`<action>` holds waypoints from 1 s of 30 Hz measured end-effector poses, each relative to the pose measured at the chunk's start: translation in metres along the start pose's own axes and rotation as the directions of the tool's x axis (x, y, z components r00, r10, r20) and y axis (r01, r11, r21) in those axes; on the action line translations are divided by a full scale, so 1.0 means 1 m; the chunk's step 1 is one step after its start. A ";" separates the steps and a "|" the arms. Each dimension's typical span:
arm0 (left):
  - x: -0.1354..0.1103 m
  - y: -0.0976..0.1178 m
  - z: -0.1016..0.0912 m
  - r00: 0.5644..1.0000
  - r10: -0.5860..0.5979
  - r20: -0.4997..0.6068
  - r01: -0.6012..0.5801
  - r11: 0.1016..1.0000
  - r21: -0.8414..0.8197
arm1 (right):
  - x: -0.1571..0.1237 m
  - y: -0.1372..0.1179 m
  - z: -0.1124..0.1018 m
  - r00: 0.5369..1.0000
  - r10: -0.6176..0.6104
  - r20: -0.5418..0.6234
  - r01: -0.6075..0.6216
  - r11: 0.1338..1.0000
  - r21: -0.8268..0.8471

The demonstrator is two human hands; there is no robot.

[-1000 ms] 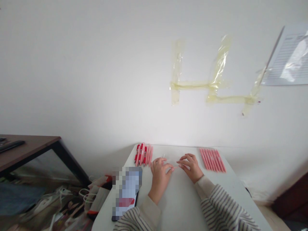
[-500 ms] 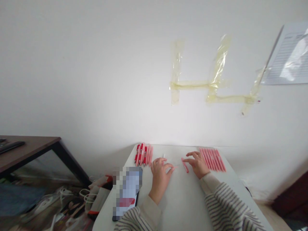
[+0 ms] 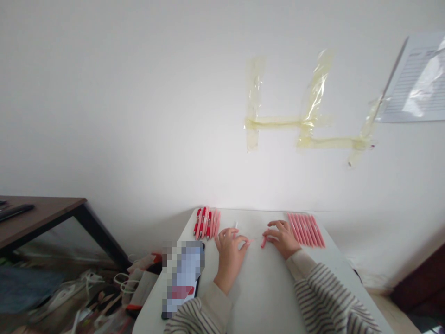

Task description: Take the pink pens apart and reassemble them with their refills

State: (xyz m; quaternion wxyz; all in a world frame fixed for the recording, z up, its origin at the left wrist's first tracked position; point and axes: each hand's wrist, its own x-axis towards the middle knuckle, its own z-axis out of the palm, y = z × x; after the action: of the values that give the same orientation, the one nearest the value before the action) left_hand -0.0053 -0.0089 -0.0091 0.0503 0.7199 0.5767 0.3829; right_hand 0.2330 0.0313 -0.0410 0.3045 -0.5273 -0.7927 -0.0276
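Note:
My left hand hovers over the white table, thumb and forefinger pinched on a thin pale pink piece whose kind is too small to tell. Opposite it, my right hand grips a short-looking pink pen, partly covered by the fingers, its lower end tilted toward me. Behind my left hand a small whitish stick shows in part. Right of my right hand lies a neat row of pink pens. Several red and pink pens lie side by side at the back left.
A phone, its screen blurred out, lies along the table's left edge. The white wall stands right behind the table. To the left are a brown desk and a floor pile of bags and shoes.
My right fingers have closed on the pink pen, which was lying with its lower end to the right and now slants the other way. My left hand has barely moved.

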 end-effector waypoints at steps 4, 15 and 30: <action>0.000 0.000 0.000 1.000 -0.006 -0.009 0.006 1.000 -0.003 | 0.001 0.000 0.000 1.000 0.008 0.025 -0.008 1.000 0.007; 0.001 -0.005 0.005 0.999 0.000 -0.046 -0.002 0.999 -0.050 | 0.002 0.000 -0.004 0.999 -0.041 -0.031 0.042 0.999 0.035; 0.000 0.006 0.001 0.998 0.016 -0.056 -0.016 1.000 -0.002 | 0.002 -0.011 -0.001 0.993 -0.106 -0.049 0.109 0.991 0.071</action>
State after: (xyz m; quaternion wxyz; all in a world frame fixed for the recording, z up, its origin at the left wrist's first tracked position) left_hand 0.0004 -0.0105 -0.0071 0.0318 0.7135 0.5716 0.4040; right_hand 0.2241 0.0278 -0.0359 0.3397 -0.4714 -0.8134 -0.0268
